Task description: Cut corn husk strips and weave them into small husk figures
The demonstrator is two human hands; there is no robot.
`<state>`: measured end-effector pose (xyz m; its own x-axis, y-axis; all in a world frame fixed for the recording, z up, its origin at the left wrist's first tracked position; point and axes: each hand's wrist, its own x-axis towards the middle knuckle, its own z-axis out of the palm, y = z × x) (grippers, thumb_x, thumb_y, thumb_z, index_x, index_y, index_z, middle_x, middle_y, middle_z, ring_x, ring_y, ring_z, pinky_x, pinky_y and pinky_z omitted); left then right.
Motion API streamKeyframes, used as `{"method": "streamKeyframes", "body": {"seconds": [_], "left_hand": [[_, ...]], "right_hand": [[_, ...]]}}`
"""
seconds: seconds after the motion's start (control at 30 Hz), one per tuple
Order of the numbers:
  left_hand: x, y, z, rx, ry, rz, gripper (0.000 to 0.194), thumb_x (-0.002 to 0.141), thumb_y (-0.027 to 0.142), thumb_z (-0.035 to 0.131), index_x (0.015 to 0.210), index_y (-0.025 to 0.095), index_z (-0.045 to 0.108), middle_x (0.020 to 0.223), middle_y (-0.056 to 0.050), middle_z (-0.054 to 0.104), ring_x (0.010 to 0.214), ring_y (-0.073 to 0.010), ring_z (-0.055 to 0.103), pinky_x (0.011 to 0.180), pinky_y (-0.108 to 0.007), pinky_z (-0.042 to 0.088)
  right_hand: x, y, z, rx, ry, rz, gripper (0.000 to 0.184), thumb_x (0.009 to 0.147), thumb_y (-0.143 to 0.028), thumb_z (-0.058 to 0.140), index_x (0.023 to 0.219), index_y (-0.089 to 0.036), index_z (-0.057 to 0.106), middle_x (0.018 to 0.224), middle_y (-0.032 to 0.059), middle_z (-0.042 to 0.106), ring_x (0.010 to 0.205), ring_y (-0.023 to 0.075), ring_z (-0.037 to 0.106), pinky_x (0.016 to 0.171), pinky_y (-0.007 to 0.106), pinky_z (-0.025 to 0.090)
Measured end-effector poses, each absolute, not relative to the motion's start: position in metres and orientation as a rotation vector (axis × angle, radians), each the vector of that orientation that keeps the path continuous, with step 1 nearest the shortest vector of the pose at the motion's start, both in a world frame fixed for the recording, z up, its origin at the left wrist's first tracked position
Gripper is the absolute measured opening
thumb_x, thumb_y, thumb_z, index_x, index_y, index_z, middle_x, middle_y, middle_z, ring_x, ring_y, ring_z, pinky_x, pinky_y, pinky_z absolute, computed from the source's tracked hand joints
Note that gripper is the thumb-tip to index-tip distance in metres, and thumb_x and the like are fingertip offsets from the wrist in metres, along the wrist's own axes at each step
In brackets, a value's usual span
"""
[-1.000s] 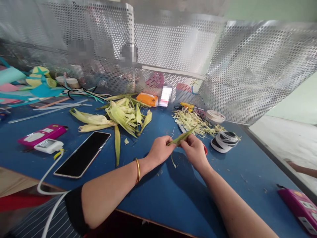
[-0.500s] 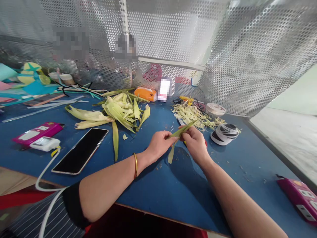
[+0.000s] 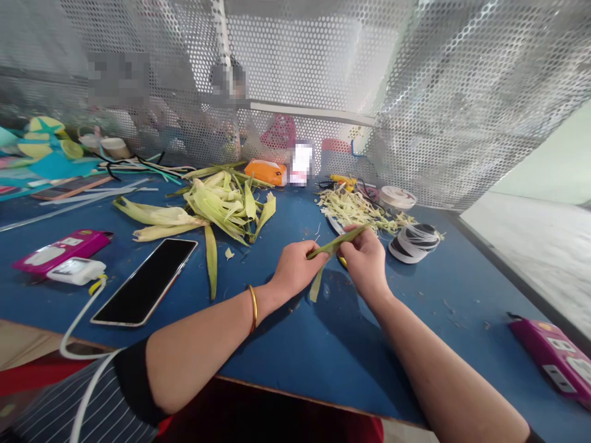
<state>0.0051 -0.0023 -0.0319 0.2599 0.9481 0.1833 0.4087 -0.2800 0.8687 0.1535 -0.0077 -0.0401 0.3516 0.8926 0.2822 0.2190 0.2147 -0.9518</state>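
Between my two hands a green strip of corn husk (image 3: 339, 242) is stretched above the blue table (image 3: 277, 357). My left hand (image 3: 298, 267) pinches its near end, and a loose tail of husk (image 3: 316, 288) dangles below the fingers. My right hand (image 3: 367, 261) is closed on the husk farther along, thumb on the near side. Partly covered by the right hand, scissors (image 3: 334, 225) lie on the table. Beyond the hands spreads a heap of shredded husk (image 3: 351, 209). Left of them lies a pile of whole corn husks (image 3: 215, 206).
A roll of black and white ribbon (image 3: 414, 243) stands right of my hands. A phone (image 3: 146, 280), a magenta power strip (image 3: 64, 249) and a white cable (image 3: 74, 355) lie left. Another power strip (image 3: 554, 357) is far right. A perforated screen (image 3: 314, 61) closes the back.
Both hands keep their grip on the husk, which lies slightly flatter between them. The whole view has shifted a little, so the table's things appear slightly farther left.
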Motion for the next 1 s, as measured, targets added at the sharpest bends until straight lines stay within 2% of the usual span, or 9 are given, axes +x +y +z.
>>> {"method": "streamKeyframes", "body": {"seconds": [0.13, 0.33, 0.47, 0.57, 0.7, 0.8, 0.9, 1.0], "left_hand": [[0.006, -0.003, -0.032, 1.818, 1.246, 0.973, 0.026, 0.078, 0.03, 0.058, 0.056, 0.018, 0.051, 0.051, 0.006, 0.044, 0.053, -0.0094, 0.038, 0.054, -0.024, 0.026], [0.006, 0.0, -0.037, 1.676, 1.232, 1.031, 0.026, 0.078, 0.034, 0.057, 0.059, 0.018, 0.052, 0.054, 0.005, 0.047, 0.055, -0.0105, 0.04, 0.053, -0.024, 0.027], [0.007, -0.001, -0.038, 1.663, 1.196, 1.007, 0.027, 0.078, 0.035, 0.058, 0.058, 0.018, 0.051, 0.054, 0.005, 0.045, 0.054, -0.0102, 0.038, 0.052, -0.024, 0.027], [0.008, -0.002, -0.038, 1.647, 1.181, 1.004, 0.027, 0.078, 0.035, 0.058, 0.058, 0.018, 0.051, 0.054, 0.005, 0.046, 0.053, -0.01, 0.039, 0.052, -0.024, 0.028], [0.009, -0.001, -0.04, 1.547, 1.163, 1.023, 0.025, 0.078, 0.033, 0.059, 0.058, 0.018, 0.053, 0.054, 0.004, 0.047, 0.052, -0.0099, 0.039, 0.051, -0.024, 0.029], [0.009, 0.001, -0.042, 1.496, 1.116, 1.016, 0.028, 0.079, 0.035, 0.058, 0.058, 0.018, 0.052, 0.053, 0.004, 0.048, 0.05, -0.0092, 0.039, 0.05, -0.023, 0.029], [0.009, 0.001, -0.043, 1.524, 1.069, 0.994, 0.036, 0.086, 0.043, 0.051, 0.06, 0.018, 0.054, 0.054, 0.003, 0.051, 0.048, -0.0094, 0.04, 0.05, -0.024, 0.03], [0.008, 0.001, -0.044, 1.58, 1.086, 0.989, 0.04, 0.09, 0.044, 0.044, 0.061, 0.018, 0.054, 0.055, 0.001, 0.054, 0.048, -0.0102, 0.043, 0.051, -0.024, 0.032]], "right_hand": [[0.156, -0.008, -0.036, -1.275, -1.097, 0.628, 0.034, 0.064, -0.014, 0.051, 0.096, -0.025, 0.052, 0.078, 0.0, 0.062, 0.064, 0.0168, 0.055, 0.059, 0.031, 0.045], [0.148, -0.012, -0.03, -1.18, -1.173, 0.749, 0.025, 0.068, -0.023, 0.057, 0.093, -0.021, 0.055, 0.071, -0.0032, 0.056, 0.065, 0.0151, 0.054, 0.059, 0.028, 0.044], [0.149, -0.008, -0.036, -1.297, -1.182, 0.687, 0.017, 0.069, -0.021, 0.052, 0.085, -0.02, 0.057, 0.066, -0.0039, 0.053, 0.06, 0.0138, 0.051, 0.057, 0.028, 0.043], [0.151, -0.007, -0.037, -1.269, -1.123, 0.642, 0.015, 0.069, -0.021, 0.05, 0.083, -0.02, 0.057, 0.065, -0.0034, 0.054, 0.06, 0.0142, 0.052, 0.059, 0.029, 0.045], [0.146, -0.011, -0.033, -1.23, -1.194, 0.783, 0.01, 0.072, -0.027, 0.057, 0.079, -0.02, 0.055, 0.067, -0.0029, 0.056, 0.061, 0.014, 0.052, 0.061, 0.029, 0.045], [0.142, -0.013, -0.033, -1.289, -1.297, 0.848, 0.015, 0.076, -0.035, 0.057, 0.072, -0.02, 0.055, 0.065, -0.0021, 0.055, 0.061, 0.0138, 0.051, 0.06, 0.028, 0.044], [0.143, -0.012, -0.037, -1.341, -1.344, 0.77, 0.024, 0.083, -0.04, 0.053, 0.07, -0.02, 0.053, 0.064, -0.0016, 0.054, 0.06, 0.0138, 0.049, 0.059, 0.028, 0.043], [0.144, -0.011, -0.04, -1.39, -1.431, 0.694, 0.027, 0.086, -0.042, 0.051, 0.069, -0.021, 0.053, 0.063, -0.0017, 0.055, 0.059, 0.0139, 0.05, 0.059, 0.028, 0.042]]}}
